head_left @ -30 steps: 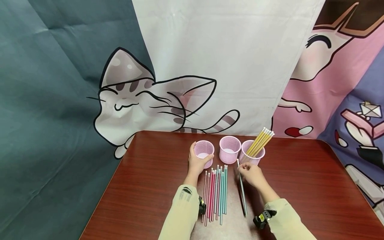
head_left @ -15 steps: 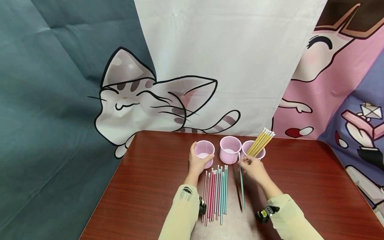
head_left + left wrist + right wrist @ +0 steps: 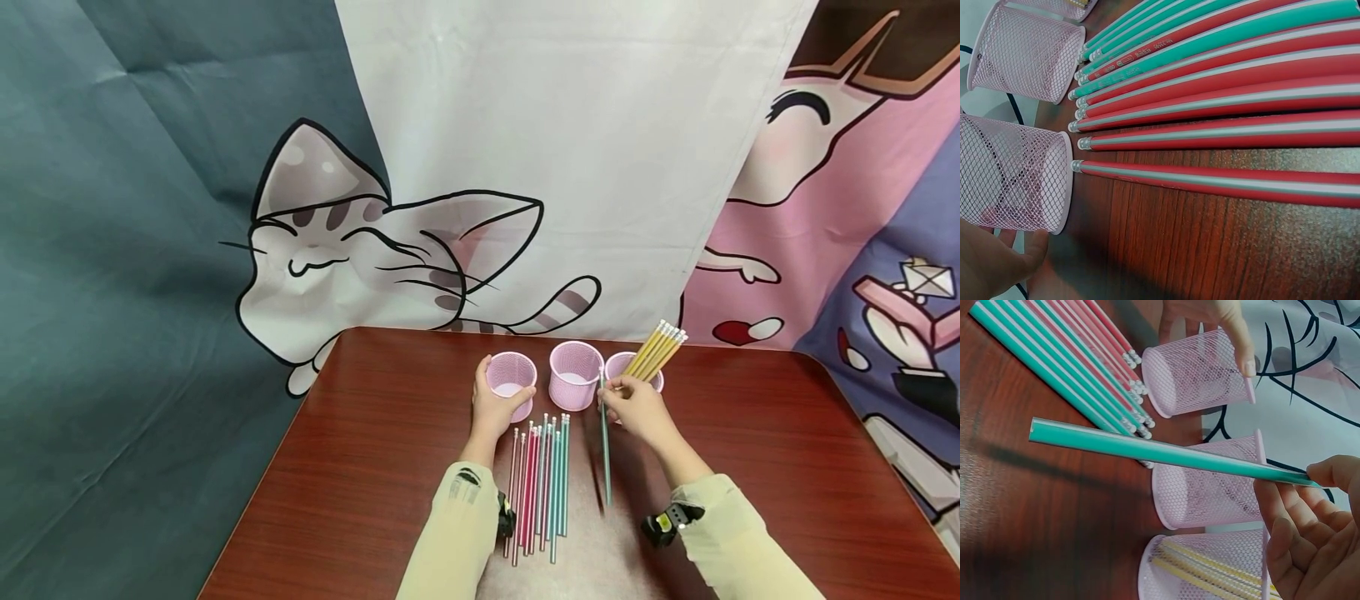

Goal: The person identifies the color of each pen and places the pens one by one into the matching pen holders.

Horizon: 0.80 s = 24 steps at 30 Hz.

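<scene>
My left hand (image 3: 495, 410) holds the left pink mesh pencil cup (image 3: 516, 372), its thumb and fingers spread round the side. No pencils show in that cup. A green pencil (image 3: 606, 458) is pinched between the thumb and fingers of my right hand (image 3: 639, 410). In the right wrist view the green pencil (image 3: 1147, 449) is lifted off the table and slants across the middle cup (image 3: 1204, 494). The right cup (image 3: 617, 362), partly hidden by my right hand, holds several yellow pencils (image 3: 654, 353), eraser ends up.
Several red pencils (image 3: 529, 492) and green pencils (image 3: 562, 483) lie side by side on the brown wooden table (image 3: 360, 467), erasers towards the cups. Next to the right cup stands the middle pink cup (image 3: 567, 395). A printed cloth (image 3: 570, 150) hangs behind the table.
My right hand has moved away from me, towards the cups, and the green pencil has gone up with it off the table. My left hand has stayed on the left cup.
</scene>
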{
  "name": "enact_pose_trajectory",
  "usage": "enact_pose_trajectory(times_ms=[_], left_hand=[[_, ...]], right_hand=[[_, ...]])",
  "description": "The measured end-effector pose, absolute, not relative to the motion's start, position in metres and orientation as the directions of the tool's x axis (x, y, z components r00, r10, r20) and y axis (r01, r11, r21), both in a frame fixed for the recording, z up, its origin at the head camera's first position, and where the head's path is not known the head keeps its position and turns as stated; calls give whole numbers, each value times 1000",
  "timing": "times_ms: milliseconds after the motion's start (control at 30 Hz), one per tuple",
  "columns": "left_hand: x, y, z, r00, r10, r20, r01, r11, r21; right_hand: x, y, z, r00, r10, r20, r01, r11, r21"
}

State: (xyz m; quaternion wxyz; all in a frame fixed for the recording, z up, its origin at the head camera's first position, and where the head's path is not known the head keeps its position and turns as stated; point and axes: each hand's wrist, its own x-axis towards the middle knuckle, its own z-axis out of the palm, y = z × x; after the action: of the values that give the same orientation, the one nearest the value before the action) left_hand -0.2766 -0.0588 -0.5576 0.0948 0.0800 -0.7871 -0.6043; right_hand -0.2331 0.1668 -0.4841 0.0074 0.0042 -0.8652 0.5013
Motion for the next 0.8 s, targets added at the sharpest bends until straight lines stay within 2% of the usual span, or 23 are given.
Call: enact_pose_trajectory(times_ms=[333, 667, 800], left_hand=[[-277, -59, -558, -970, -238, 53, -9, 250, 968], [-277, -58, -559, -968, -243, 59, -5, 255, 967], [-276, -58, -557, -968, -245, 62, -2, 254, 967]], right_hand=[[-238, 170, -471, -999, -14, 41, -42, 528, -848], [-244, 172, -459, -994, -1, 107, -84, 623, -778], [-246, 173, -452, -995, 1, 98, -78, 604, -793]])
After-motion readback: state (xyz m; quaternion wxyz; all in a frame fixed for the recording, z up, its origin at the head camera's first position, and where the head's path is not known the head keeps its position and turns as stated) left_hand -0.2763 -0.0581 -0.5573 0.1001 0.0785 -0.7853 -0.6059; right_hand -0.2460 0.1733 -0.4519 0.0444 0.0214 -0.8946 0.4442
